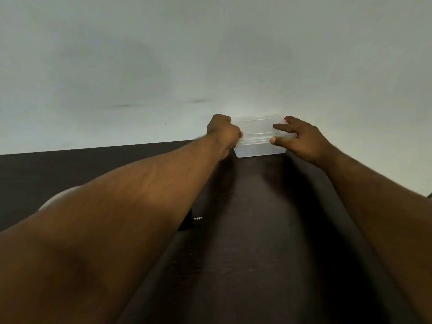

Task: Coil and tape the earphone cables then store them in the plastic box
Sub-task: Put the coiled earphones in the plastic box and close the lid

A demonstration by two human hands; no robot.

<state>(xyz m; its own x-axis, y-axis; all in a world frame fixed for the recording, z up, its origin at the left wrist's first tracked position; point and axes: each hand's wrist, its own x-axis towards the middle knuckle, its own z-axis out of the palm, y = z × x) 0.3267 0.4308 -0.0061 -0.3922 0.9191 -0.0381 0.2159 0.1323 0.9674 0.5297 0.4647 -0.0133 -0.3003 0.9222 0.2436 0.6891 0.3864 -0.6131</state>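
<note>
Wall (pixel 210 54): pale grey-white, plain, filling the upper half of the head view; two faint dark smudges are seen low on it, left of centre.

Table (pixel 252 230): dark brown, wood-grained, met by the wall along its far edge; shadows of both forearms are cast on it.

Left forearm (pixel 112 218): bare, stretched forward across the table from the lower left.

Right forearm (pixel 378 206): bare, stretched forward from the lower right.

Plastic box (pixel 258 137): translucent, rectangular with rounded corners, ribbed lid on top; it is stood at the far edge of the table, against the wall, between the two hands. Its contents cannot be made out through the cloudy plastic.

Right hand (pixel 304 139): placed at the box's right end, fingers partly spread and loosely bent; the thumb is laid against the near right part of the lid and a fingertip is seen at the far right corner.

Left hand (pixel 223 132): curled closed around the box's left end, knuckles uppermost, thumb tip pressed to the lid's left side.

Pale rounded object (pixel 56 197): partly hidden behind the left forearm; identity cannot be told.

Small dark item (pixel 195 219): lying on the table beside the left forearm, with a short row of light marks; too small to be identified.
</note>
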